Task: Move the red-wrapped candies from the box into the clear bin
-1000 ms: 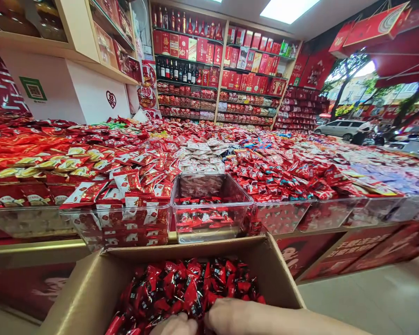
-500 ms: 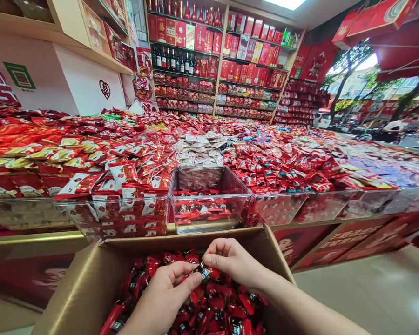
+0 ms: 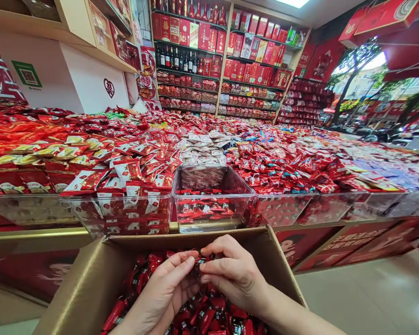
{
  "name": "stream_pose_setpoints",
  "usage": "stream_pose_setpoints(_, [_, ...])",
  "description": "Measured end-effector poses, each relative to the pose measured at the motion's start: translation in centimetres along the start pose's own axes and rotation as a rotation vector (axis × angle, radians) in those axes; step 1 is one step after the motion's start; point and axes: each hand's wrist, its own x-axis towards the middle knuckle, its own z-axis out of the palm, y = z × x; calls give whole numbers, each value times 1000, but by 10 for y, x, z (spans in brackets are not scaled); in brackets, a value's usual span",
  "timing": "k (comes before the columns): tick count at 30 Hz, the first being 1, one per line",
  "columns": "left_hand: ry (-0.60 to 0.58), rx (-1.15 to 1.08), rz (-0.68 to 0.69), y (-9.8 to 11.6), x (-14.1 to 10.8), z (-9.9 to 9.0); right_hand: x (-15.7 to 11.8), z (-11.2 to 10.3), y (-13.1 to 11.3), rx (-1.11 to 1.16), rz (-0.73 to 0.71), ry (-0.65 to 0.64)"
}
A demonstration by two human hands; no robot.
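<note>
Over an open cardboard box [image 3: 70,284] of red and black wrapped candies [image 3: 206,318], my two hands meet at their fingertips. Thumb and fingers of my left hand [image 3: 165,288] are pinched at the left end of a small dark and red wrapped candy [image 3: 199,261]. My right hand [image 3: 235,272] has its fingers closed on the right end of the same candy. The fingers partly cover it. Just beyond the box stands a clear plastic bin [image 3: 212,211] with a low layer of red packets inside.
Clear bins heaped with packets [image 3: 118,200] line the counter on both sides. Shelves of bottles and red boxes [image 3: 192,37] rise behind. Tiled floor [image 3: 370,288] shows at the right, and a tree [image 3: 356,70] stands outside.
Both hands have risen slightly and drawn closer around the candy, which is now more covered. My right hand's fingers have spread further over it. The view has shifted slightly left.
</note>
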Motion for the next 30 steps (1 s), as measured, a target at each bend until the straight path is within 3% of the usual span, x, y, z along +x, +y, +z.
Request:
stream_pose_setpoints(4, [136, 74, 150, 4, -2, 3, -5, -1, 0, 52, 79, -80])
stream_pose_setpoints(10, [145, 226, 173, 2, -6, 5, -7, 3, 6, 47, 72, -13])
stream_pose_setpoints(13, [39, 532, 199, -1, -7, 1, -7, 3, 7, 57, 177, 5])
stream_pose_setpoints(17, [-78, 796, 139, -5, -8, -2, -8, 3, 9, 209, 460, -17])
stream_pose_setpoints(24, [-86, 594, 110, -8, -2, 2, 1, 2, 4, 609, 734, 9])
stream_pose_setpoints(30, [-32, 465, 60, -10, -3, 4, 3, 2, 4, 661, 862, 42])
